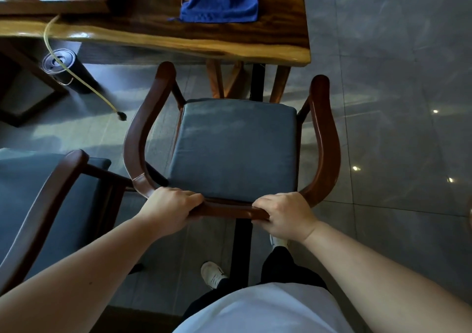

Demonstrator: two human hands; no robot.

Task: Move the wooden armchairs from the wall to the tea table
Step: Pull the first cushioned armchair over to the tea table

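A wooden armchair (327, 138) with a curved dark-red back rail and a grey-blue seat cushion stands in front of me, its arm ends pointing at the tea table (158, 39). My left hand (171, 207) grips the back rail left of its middle. My right hand (283, 215) grips the same rail right of its middle. The chair's front sits close to the table's near edge, by the table's legs. A second armchair (51, 200) of the same kind stands at the lower left, right beside the first.
A blue cloth (219, 1) lies on the table top. A dark cylinder bin (63, 69) with a yellow hose (84, 82) running to the floor stands under the table at left. Grey tiled floor (396, 103) spreads to the right. My shoes show below the chair.
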